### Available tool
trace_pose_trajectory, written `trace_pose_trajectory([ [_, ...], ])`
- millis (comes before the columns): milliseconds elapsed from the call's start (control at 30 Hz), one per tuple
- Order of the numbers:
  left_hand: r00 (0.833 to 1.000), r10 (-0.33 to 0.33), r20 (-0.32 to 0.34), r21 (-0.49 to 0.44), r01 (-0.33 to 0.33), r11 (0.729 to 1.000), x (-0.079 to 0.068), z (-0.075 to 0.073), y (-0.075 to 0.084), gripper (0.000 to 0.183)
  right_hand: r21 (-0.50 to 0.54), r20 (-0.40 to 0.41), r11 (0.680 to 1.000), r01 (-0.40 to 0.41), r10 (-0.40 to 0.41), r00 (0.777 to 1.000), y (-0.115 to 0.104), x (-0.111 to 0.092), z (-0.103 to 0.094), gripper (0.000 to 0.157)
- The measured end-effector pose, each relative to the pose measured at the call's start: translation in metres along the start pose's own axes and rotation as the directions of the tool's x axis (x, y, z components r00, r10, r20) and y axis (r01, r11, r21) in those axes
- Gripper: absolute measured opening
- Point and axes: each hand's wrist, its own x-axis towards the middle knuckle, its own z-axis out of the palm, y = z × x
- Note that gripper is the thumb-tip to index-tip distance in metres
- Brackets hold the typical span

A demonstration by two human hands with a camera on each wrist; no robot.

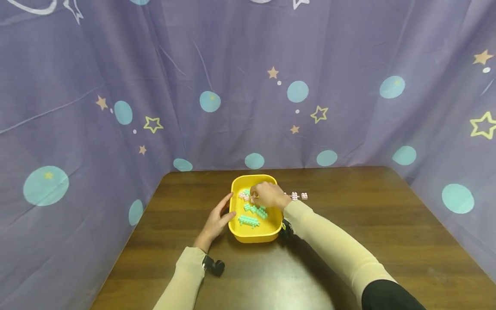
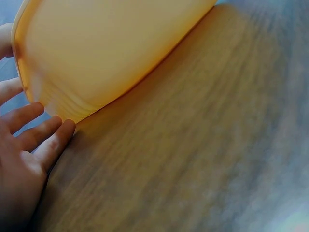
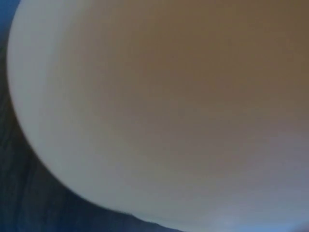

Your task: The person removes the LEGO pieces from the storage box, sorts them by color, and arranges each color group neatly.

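Observation:
A yellow plastic bin (image 1: 253, 239) stands on the wooden table. My left hand (image 1: 218, 219) is at its left side, thumb at the rim; in the left wrist view the hand's fingers (image 2: 50, 145) lie fairly straight against the outer wall. My right hand (image 1: 267, 194) reaches down into the bin, fingers bent downward beside pale pink building blocks (image 1: 244, 196). I cannot tell whether its fingertips pinch a block. Mint-green building blocks (image 1: 249, 221) lie on the bin floor. In the right wrist view the bin's blurred wall (image 3: 159, 106) fills most of the picture.
To the right of the bin, several small pale pink blocks (image 1: 295, 196) lie on the table (image 1: 186, 206). A purple curtain (image 1: 240, 125) with stars and dots hangs behind the table and along both sides. A black wrist camera (image 1: 214, 266) is strapped to the left wrist.

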Motion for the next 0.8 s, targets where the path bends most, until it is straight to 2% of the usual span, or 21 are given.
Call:
trace_pose_trajectory([
  [133,1.000,-0.004,0.001,0.009,0.004,1.000,-0.001,0.001,-0.001,0.066,0.012,-0.019,1.000,0.004,-0.004,1.000,0.002,-0.002,0.000,0.020],
  [367,1.000,-0.004,-0.008,-0.004,0.004,1.000,0.000,0.000,0.001,0.065,0.027,-0.102,0.999,0.043,-0.040,0.994,0.004,-0.005,-0.010,0.018],
  [800,1.000,0.017,-0.007,0.032,-0.017,0.999,0.000,0.000,0.001,0.065,0.104,-0.182,0.994,0.027,-0.007,0.983,0.013,-0.020,-0.038,0.019],
])
